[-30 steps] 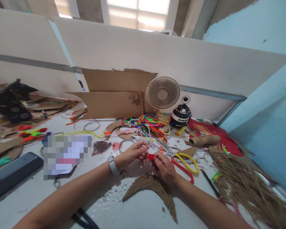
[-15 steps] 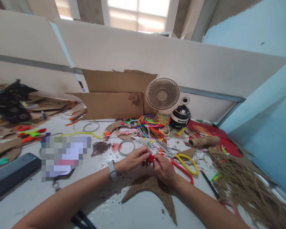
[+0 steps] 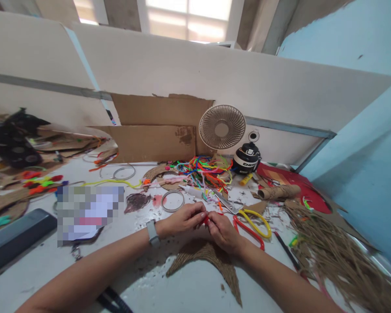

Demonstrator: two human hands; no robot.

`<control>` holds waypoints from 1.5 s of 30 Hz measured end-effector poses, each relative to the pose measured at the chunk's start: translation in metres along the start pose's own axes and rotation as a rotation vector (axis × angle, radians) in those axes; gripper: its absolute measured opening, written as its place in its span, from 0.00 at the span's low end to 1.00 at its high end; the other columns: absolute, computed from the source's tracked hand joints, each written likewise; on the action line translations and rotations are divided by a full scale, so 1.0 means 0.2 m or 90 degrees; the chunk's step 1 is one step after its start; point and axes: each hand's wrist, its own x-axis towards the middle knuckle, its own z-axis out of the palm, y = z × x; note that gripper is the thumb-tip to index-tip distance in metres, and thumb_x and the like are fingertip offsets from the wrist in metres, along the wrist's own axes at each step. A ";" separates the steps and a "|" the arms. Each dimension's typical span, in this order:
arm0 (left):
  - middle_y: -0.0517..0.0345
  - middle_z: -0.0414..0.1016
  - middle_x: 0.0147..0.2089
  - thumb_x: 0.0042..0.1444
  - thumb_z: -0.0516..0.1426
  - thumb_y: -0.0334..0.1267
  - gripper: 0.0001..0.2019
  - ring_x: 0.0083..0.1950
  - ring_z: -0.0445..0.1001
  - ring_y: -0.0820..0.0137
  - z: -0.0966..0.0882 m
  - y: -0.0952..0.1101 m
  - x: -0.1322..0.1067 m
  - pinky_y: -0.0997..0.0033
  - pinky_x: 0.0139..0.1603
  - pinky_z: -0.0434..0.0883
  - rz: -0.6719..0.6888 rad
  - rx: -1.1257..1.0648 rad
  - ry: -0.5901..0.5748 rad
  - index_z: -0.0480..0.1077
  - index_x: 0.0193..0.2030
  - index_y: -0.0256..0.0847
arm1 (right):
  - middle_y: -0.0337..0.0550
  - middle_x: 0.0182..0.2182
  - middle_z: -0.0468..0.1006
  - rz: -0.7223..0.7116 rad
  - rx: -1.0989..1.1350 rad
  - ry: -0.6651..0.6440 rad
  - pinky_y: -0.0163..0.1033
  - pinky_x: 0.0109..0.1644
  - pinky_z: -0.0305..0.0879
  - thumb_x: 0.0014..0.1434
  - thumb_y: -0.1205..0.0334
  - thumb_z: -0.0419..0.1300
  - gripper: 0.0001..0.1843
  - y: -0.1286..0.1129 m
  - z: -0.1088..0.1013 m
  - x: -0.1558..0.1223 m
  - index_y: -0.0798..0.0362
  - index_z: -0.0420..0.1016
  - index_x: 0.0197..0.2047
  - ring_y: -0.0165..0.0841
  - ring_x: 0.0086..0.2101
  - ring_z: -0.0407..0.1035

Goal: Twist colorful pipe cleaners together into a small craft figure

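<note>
I had one red piece (image 3: 206, 219) between my two hands, at the middle of the table (image 3: 150, 287). My left hand (image 3: 184, 218) pinched it narrowly, thumb and fingers brought together at its near edge, and my right hand (image 3: 224, 231) met it from the other side, its fingertips closed on the same small thing. My fingers covered much of it, so I could not tell its full shape. One watch (image 3: 153, 233) was strapped to my left wrist. Just below my hands lay one crescent (image 3: 195, 251), wound in brown cord, its two tips pointing toward me; my right hand overlapped its upper edge, and whether they touched I could not tell. Close by on the right lay one pair of scissors (image 3: 240, 212), with two handles, one yellow and one red. Beyond my left hand were two wire rings, the nearer (image 3: 162, 201) just past my fingers and the farther (image 3: 124, 178) off to the left. Ahead sat one heap of coloured stems (image 3: 207, 171), too tangled to count, then one fan (image 3: 221, 127) and one bottle (image 3: 246, 159). To my right were one cardboard roll (image 3: 278, 192), one pencil (image 3: 285, 248) and one heap of cord (image 3: 342, 261).
</note>
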 end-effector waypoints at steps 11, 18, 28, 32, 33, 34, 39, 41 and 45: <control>0.61 0.62 0.22 0.61 0.40 0.52 0.23 0.24 0.61 0.76 0.04 -0.06 0.02 0.75 0.28 0.61 -0.062 -0.193 0.081 0.60 0.25 0.36 | 0.39 0.25 0.66 0.046 -0.016 0.072 0.35 0.31 0.58 0.62 0.66 0.41 0.09 0.02 0.03 -0.01 0.51 0.60 0.33 0.30 0.26 0.60; 0.63 0.62 0.24 0.61 0.42 0.50 0.19 0.26 0.61 0.77 0.04 -0.06 0.02 0.77 0.29 0.61 -0.024 -0.122 0.018 0.59 0.29 0.37 | 0.40 0.27 0.69 0.038 -0.016 0.026 0.36 0.33 0.59 0.63 0.65 0.41 0.10 0.01 0.02 0.00 0.52 0.61 0.34 0.31 0.27 0.62; 0.63 0.61 0.25 0.61 0.40 0.50 0.19 0.26 0.60 0.76 0.02 -0.02 0.01 0.77 0.29 0.60 -0.010 -0.004 -0.018 0.57 0.29 0.38 | 0.40 0.28 0.69 0.013 0.057 -0.014 0.35 0.34 0.60 0.63 0.64 0.41 0.12 0.00 0.00 0.01 0.51 0.63 0.35 0.30 0.28 0.63; 0.65 0.59 0.22 0.60 0.41 0.52 0.20 0.23 0.59 0.77 0.04 -0.03 0.02 0.78 0.25 0.59 -0.037 -0.086 0.011 0.56 0.28 0.38 | 0.39 0.27 0.67 0.031 0.038 0.010 0.36 0.33 0.59 0.63 0.64 0.42 0.10 0.02 0.01 0.01 0.51 0.62 0.33 0.30 0.27 0.61; 0.65 0.59 0.22 0.60 0.42 0.53 0.20 0.23 0.58 0.77 0.04 -0.03 0.02 0.78 0.24 0.58 -0.041 -0.096 0.016 0.56 0.28 0.38 | 0.39 0.27 0.67 0.033 0.037 0.014 0.35 0.33 0.59 0.63 0.64 0.42 0.10 0.02 0.01 0.01 0.51 0.61 0.33 0.30 0.27 0.61; 0.65 0.59 0.22 0.59 0.42 0.53 0.20 0.23 0.58 0.78 0.05 -0.03 0.02 0.78 0.24 0.58 -0.044 -0.106 0.019 0.56 0.28 0.38 | 0.39 0.26 0.67 0.033 0.039 0.011 0.35 0.32 0.58 0.63 0.64 0.42 0.10 0.02 0.01 0.01 0.51 0.61 0.33 0.30 0.27 0.61; 0.66 0.58 0.22 0.58 0.45 0.54 0.19 0.23 0.57 0.79 0.04 -0.03 0.02 0.79 0.24 0.57 -0.059 -0.181 -0.006 0.56 0.29 0.38 | 0.38 0.26 0.67 0.025 0.059 0.000 0.34 0.32 0.58 0.63 0.63 0.42 0.11 0.01 0.00 0.01 0.51 0.62 0.32 0.29 0.26 0.61; 0.66 0.58 0.22 0.58 0.46 0.54 0.19 0.22 0.57 0.78 0.04 -0.03 0.02 0.78 0.23 0.57 -0.067 -0.214 -0.019 0.56 0.29 0.38 | 0.38 0.26 0.67 0.032 0.059 0.000 0.34 0.32 0.59 0.64 0.63 0.42 0.12 0.00 0.00 0.01 0.51 0.62 0.33 0.29 0.26 0.61; 0.62 0.61 0.23 0.60 0.43 0.52 0.20 0.25 0.60 0.76 0.03 -0.02 0.01 0.75 0.27 0.60 -0.059 -0.223 0.028 0.59 0.28 0.37 | 0.39 0.25 0.68 0.068 0.040 0.029 0.35 0.32 0.59 0.64 0.62 0.42 0.12 0.00 0.00 0.01 0.52 0.64 0.34 0.30 0.25 0.61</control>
